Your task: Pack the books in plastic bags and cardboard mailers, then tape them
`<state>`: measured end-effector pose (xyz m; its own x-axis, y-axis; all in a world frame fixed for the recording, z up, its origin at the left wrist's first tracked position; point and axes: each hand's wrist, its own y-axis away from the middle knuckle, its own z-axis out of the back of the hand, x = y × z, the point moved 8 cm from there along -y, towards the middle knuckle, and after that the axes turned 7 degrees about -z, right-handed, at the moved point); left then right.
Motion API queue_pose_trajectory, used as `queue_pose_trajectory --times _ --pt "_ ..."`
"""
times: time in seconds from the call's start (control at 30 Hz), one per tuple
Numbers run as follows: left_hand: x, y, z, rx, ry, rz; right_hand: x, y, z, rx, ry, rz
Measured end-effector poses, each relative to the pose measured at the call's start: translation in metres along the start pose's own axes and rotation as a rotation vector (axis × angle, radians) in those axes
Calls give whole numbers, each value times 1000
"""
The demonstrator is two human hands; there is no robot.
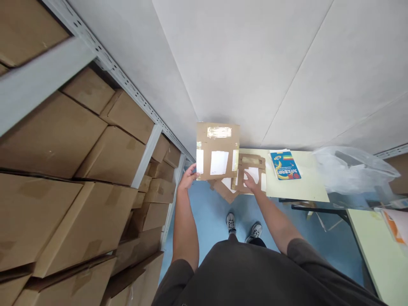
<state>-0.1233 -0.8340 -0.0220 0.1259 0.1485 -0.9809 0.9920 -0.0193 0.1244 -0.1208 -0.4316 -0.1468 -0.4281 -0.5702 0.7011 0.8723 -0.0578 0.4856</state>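
Two bare hands handle flat cardboard: the left hand [189, 175] has its grip pinched on a flat brown rectangular cardboard sheet [218, 145] with white paper labels [219, 162], near its 8 o'clock corner. At 4 o'clock from it, the right hand [250, 183] touches a second flat brown cardboard piece [254, 166] at the 9 o'clock end of a pale yellow-green worktop [308, 182]; how far its grip is closed cannot be told. A third brown cardboard piece [227, 194], turned askew, shows between 5 and 6 o'clock from the held sheet. A blue rectangular printed booklet [285, 165] lies at 3 o'clock from the second piece, a crumpled clear plastic bag [353, 170] farther out, and stacked brown cardboard boxes [86, 216] on grey metal shelving [147, 155] fill the 9 o'clock side
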Motion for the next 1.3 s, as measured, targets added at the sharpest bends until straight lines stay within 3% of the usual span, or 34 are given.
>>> queue_pose_trajectory --times 0.17,0.3,0.43,0.6,0.73,0.9,1.07,1.17,1.3 --pt "-7 -4 -38 31 72 2 64 20 29 231 -725 56" --pt "-18 -9 -65 87 108 8 108 31 78 252 -825 142" --pt "-47 -21 -84 160 122 -25 137 47 132 312 -876 241" --pt "-81 -45 -113 274 124 -46 148 73 191 346 -802 292" --pt "-92 -65 -158 395 112 -68 131 97 237 287 -819 340" --pt "-90 -75 -250 576 117 -33 80 132 302 166 -847 383" --pt "-74 -70 -366 730 71 24 -7 175 375 41 -881 354" --pt "-59 -57 -454 833 44 54 -74 211 421 -42 -924 333" --pt "-32 -21 -594 1016 35 113 -177 280 482 -192 -999 295"
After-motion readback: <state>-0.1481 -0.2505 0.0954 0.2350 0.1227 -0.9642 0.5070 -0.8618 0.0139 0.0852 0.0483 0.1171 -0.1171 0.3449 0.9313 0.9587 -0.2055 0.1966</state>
